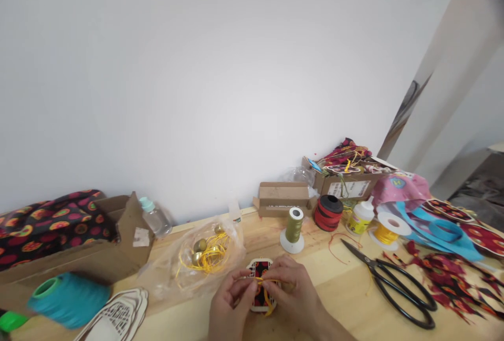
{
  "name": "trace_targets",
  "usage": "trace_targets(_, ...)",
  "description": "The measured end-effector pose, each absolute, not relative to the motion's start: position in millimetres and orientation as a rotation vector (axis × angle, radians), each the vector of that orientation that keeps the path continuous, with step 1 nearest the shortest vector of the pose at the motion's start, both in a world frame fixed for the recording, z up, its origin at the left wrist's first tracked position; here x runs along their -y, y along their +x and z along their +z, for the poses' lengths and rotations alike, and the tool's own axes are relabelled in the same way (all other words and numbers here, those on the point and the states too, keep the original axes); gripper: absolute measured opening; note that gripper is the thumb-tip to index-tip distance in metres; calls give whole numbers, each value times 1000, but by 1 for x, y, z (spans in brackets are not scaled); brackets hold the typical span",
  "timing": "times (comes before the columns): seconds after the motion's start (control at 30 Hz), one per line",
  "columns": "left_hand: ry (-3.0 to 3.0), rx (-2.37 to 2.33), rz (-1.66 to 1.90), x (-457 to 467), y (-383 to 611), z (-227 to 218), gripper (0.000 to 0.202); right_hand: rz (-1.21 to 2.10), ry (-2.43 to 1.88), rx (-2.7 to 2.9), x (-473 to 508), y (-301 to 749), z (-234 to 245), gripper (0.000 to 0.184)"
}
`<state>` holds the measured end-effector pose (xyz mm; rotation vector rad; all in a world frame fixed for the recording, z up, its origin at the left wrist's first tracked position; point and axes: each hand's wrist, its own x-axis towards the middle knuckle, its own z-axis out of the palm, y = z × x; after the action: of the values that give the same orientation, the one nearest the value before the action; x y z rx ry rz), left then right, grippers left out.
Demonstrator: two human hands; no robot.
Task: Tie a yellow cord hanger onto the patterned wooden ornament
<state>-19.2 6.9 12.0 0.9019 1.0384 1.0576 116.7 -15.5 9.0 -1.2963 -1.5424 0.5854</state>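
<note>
Both my hands meet low in the middle of the view over a small white-framed ornament [260,273] with red and black patterned fabric. My left hand [230,304] pinches a yellow cord [269,299] at the ornament's left side. My right hand [293,291] has its fingers closed on the same cord at the right. The cord loops across the ornament and hangs below it. A clear plastic bag [197,257] with gold beads and more yellow cord lies just left of my hands.
Black scissors [394,283] lie to the right on the wooden table [338,273]. Behind stand an olive thread spool [293,228], a red ribbon roll [328,212], a glue bottle [360,216], a yellow cord reel [388,228] and cardboard boxes. A teal spool [69,299] and white cutouts [118,315] lie left.
</note>
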Motion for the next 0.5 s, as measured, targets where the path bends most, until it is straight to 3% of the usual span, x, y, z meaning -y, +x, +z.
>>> trace_targets(0.5, 1132, -1141, 890, -8, -23, -1, 22, 570, -1317, 1515, 14, 117, 7, 11)
